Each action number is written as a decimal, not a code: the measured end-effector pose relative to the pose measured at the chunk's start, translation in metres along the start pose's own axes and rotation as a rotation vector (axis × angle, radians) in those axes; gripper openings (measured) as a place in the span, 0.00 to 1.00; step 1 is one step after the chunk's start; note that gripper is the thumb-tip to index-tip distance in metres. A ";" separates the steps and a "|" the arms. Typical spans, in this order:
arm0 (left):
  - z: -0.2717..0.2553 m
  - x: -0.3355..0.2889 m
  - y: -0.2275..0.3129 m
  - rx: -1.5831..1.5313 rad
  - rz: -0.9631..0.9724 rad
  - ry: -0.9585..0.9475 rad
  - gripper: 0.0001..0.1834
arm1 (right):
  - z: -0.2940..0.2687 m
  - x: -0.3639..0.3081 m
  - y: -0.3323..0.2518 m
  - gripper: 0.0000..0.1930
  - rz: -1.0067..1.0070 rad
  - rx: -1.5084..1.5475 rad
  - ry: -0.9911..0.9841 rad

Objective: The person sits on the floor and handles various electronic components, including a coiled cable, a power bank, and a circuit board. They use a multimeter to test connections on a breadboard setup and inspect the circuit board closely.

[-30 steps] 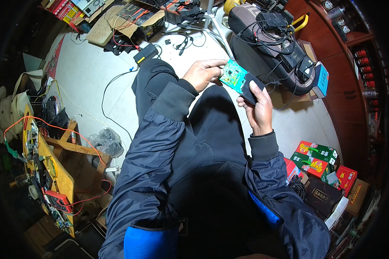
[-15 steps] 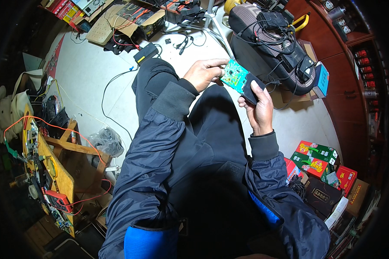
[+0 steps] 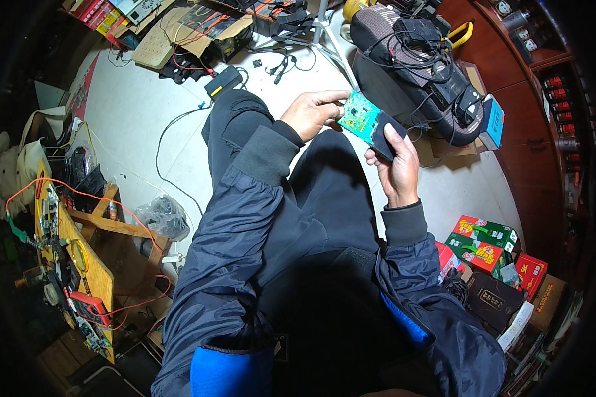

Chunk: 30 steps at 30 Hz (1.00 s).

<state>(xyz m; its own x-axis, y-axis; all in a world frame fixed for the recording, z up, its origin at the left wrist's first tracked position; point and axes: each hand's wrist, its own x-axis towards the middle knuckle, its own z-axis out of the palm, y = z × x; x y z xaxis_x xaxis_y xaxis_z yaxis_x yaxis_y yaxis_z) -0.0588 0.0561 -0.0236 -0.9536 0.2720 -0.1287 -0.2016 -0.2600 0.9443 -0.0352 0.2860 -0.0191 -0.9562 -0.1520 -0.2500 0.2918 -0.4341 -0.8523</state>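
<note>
A green circuit board [image 3: 357, 118] is held between my two hands, above my knees. Its lower right end sits against a black plastic piece [image 3: 381, 137], which looks like part of a casing. My right hand [image 3: 398, 164] is closed around that black piece, thumb on top. At the board's upper left edge, my left hand [image 3: 313, 114] is closed with finger and thumb on the edge. Small parts and solder points show on the board's upper face. The underside of both pieces is hidden.
A black power adapter [image 3: 223, 82] lies beyond my left knee. Ahead right stands a large black padded case [image 3: 410, 73] with coiled cables, near a white stand [image 3: 338, 53]. At left is a yellow board [image 3: 89, 264] with a red multimeter [image 3: 90, 308]. Colourful boxes [image 3: 483, 245] are at right.
</note>
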 end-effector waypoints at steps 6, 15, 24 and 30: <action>0.001 -0.002 0.004 0.009 -0.007 -0.010 0.27 | 0.001 0.000 -0.001 0.17 -0.003 -0.002 0.003; 0.002 0.000 0.000 -0.019 0.009 0.004 0.27 | 0.004 -0.001 -0.002 0.16 -0.017 -0.037 0.013; 0.001 -0.002 0.003 0.004 0.001 -0.004 0.26 | 0.004 -0.001 -0.003 0.16 -0.014 -0.032 0.011; 0.000 0.000 0.001 0.037 0.020 0.001 0.24 | 0.004 -0.001 -0.003 0.17 -0.012 -0.031 0.007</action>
<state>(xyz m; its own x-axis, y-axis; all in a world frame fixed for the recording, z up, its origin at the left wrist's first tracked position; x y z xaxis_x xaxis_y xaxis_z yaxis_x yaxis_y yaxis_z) -0.0590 0.0555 -0.0225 -0.9577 0.2658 -0.1099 -0.1739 -0.2308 0.9573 -0.0352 0.2844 -0.0146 -0.9597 -0.1406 -0.2432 0.2800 -0.4078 -0.8691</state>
